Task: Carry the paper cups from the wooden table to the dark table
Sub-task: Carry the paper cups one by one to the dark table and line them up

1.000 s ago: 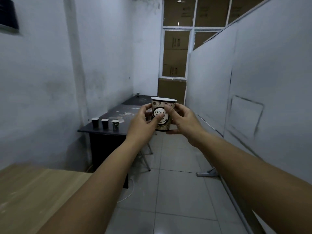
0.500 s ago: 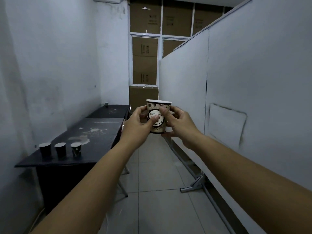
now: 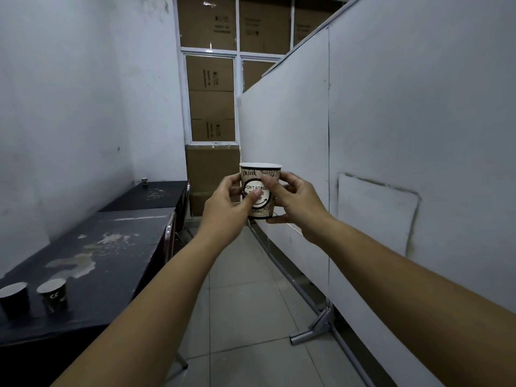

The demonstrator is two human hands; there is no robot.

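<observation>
- Narrow corridor: white wall at left, white partition panel (image 3: 391, 135) at right, stacked cardboard boxes (image 3: 210, 79) behind the far window.
- Dark surface (image 3: 111, 247) runs along the left wall; two dark paper cups (image 3: 53, 294) stand upright near its front end.
- Printed paper cup (image 3: 260, 188) is upright in mid-air, over the tiled floor (image 3: 251, 317).
- Left hand (image 3: 224, 210) and right hand (image 3: 297, 202) both grip the cup, fingers curled round its sides.

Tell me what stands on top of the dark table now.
On the dark table, near its front corner, two paper cups stand upright. Pale stains mark its top. The frame edge cuts the table off at the left, so further cups there cannot be seen.
</observation>
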